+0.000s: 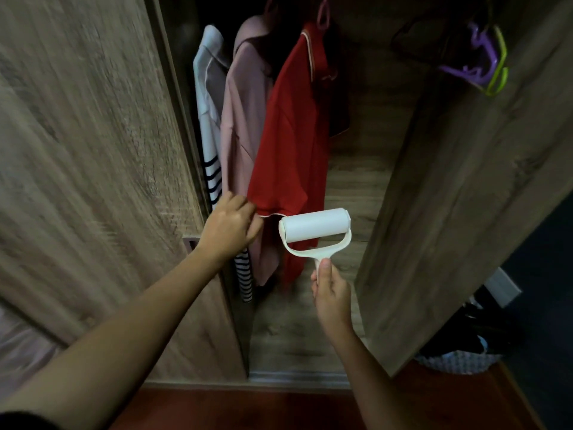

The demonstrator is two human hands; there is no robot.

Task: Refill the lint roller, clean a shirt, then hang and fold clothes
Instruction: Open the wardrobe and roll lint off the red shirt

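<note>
The left hand (pixel 228 226) is pinching the hanging red shirt's (pixel 290 141) hem with curled fingers (pixel 248 209); the right hand (pixel 331 293) is gripping the white plastic lint roller's (pixel 314 226) handle, its roll just below the hem.

Person's body, as seen: two arms. Left grip (pixel 229 226) bare, knuckles and fingers uncovered. Behind the left grip, the forearm runs bare to the elbow. Farthest back from the left grip, a black fabric sleeve edge (pixel 21 423) covers the upper arm. Right grip (pixel 331 293) bare, thumbnail plain; its forearm bare throughout.
</note>
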